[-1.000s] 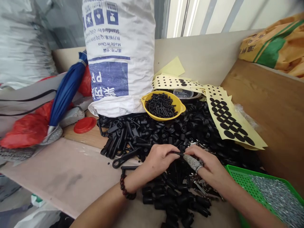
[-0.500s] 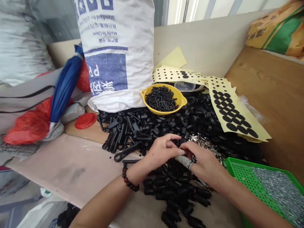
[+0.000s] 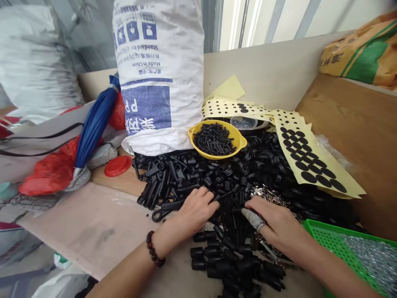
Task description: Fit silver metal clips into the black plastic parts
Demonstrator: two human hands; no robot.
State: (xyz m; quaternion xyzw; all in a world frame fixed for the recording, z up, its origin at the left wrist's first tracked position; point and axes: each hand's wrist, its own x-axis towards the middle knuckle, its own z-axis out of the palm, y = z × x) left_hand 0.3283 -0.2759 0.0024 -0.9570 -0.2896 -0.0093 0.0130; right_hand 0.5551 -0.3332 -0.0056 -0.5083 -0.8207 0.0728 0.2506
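Observation:
My left hand (image 3: pixel 198 210), with a beaded bracelet on its wrist, reaches palm down into the heap of black plastic parts (image 3: pixel 217 169). Its fingers are curled together, and whatever they hold is hidden beneath them. To the right, my right hand (image 3: pixel 273 217) is closed in a pinch, a grey wrapping around one finger. A small dark piece (image 3: pixel 238 210) shows at its fingertips, too small to name. Below and between the hands lie several black cylindrical parts (image 3: pixel 217 265). Shiny metal pieces (image 3: pixel 268 194) lie just beyond my right hand.
A yellow bowl (image 3: pixel 194 145) of black screw-like pieces stands behind the heap, beside a white sack (image 3: pixel 161 54). Sheets with black dots (image 3: pixel 291 165) lie at the right. A green basket (image 3: pixel 328 240) of metal pieces is at the lower right; a red lid (image 3: pixel 118 166) lies left.
My hands, close together before, have moved apart. The left went left and down into the black parts; the right shifted slightly right. The view has tilted, so everything sits lower.

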